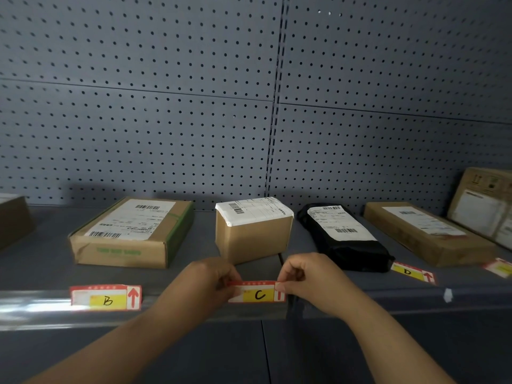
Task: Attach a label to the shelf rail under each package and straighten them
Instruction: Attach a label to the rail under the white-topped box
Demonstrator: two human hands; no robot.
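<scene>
We have label C (256,294) pinched at both ends: left hand (214,275) closed on its left edge, right hand (300,273) closed on its right edge by the red arrow. Holding both ends lets us level the card against the shelf rail (36,303) — we judge it is being seated directly under the small brown box (253,239), so the letter reads for that package.

Label B (105,298) sits in the rail under the flat carton (130,234), slightly tilted (may want straightening). Label D (412,273) lies below the black mailer (346,239), also at a slant; whether it is clipped in we cannot tell. Another label (498,268) shows at far right, its letter unreadable.

Containers — all packages are sealed, shipping slips on top; contents hidden.
</scene>
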